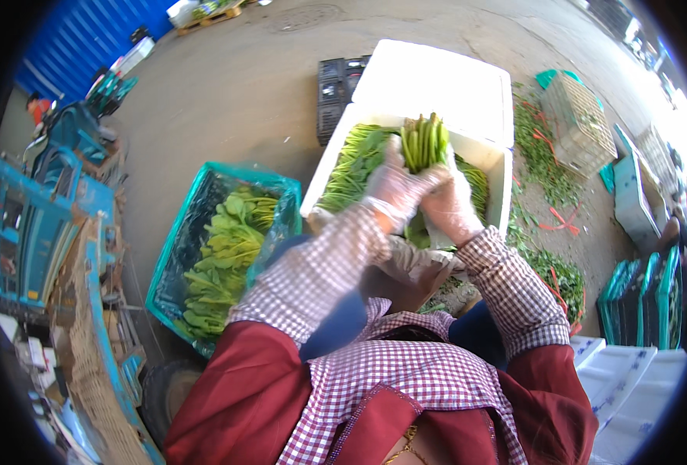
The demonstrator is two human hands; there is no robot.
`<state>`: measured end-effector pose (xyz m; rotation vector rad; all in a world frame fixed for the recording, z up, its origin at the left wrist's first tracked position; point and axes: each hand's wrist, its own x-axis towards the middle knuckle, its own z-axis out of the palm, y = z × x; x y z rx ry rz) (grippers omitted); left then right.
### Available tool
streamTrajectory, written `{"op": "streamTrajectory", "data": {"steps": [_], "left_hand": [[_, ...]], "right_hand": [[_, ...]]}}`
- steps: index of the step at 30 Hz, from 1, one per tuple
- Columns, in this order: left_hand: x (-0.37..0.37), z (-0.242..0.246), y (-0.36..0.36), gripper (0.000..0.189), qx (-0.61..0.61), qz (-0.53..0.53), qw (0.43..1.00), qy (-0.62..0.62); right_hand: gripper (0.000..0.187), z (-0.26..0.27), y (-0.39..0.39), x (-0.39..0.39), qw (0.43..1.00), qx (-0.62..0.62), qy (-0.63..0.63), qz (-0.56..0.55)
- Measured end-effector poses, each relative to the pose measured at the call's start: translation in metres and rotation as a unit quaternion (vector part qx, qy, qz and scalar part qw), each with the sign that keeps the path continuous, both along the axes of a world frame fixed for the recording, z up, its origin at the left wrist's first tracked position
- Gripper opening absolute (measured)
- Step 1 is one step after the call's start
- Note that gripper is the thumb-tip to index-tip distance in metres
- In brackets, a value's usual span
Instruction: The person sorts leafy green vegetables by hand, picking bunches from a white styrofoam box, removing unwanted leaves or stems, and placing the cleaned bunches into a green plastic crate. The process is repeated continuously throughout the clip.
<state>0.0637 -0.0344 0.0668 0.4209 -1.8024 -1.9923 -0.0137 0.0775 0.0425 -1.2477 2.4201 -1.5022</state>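
Note:
Both my gloved hands are around one bunch of leafy greens (423, 142), its cut stem ends pointing away from me. My left hand (398, 189), slightly blurred, grips the bunch from the left. On the other side my right hand (452, 197) is closed on the same bunch, whose leaves hang below the hands. Beneath them stands a white foam box (500, 180) holding more green stems and leaves (358, 165). To my left, a teal crate (166, 256) lined with clear plastic contains leafy greens (227, 250).
A white foam panel (433, 87) stands at the box's far side, beside black crates (333, 99). Discarded leaves (547, 163) and red ties litter the ground at right, near a beige crate (579, 125). A blue cart (96, 273) flanks the left; white foam boxes (628, 383) lie at lower right.

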Motion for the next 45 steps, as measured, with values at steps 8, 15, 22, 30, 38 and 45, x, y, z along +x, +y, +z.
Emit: {"op": "streamTrajectory", "data": {"steps": [8,15,22,30,38,45], "left_hand": [[-0.015,-0.023,0.014,0.036,0.179,0.191,0.96,0.1],[0.089,0.048,-0.093,0.046,0.051,0.311,0.941,0.122],[0.282,0.021,-0.243,0.024,-0.629,0.229,0.736,-0.1],[0.368,-0.126,-0.28,0.031,-0.648,-0.14,0.519,-0.54],[0.372,-0.249,-0.291,0.02,-0.69,-0.147,0.5,-0.502],[0.371,-0.309,-0.286,0.024,-0.635,-0.056,0.533,-0.556]], "right_hand": [[0.07,0.012,0.0,0.016,0.958,0.102,0.263,0.06],[0.102,0.06,0.007,0.024,0.97,0.066,0.216,0.09],[0.094,0.011,0.032,-0.008,0.972,0.135,0.17,0.084],[0.09,-0.014,0.058,-0.002,0.965,0.235,0.056,0.1],[0.081,-0.009,0.073,0.006,0.948,0.31,0.007,0.075],[0.073,0.008,0.099,-0.014,0.939,0.34,-0.048,0.034]]}}
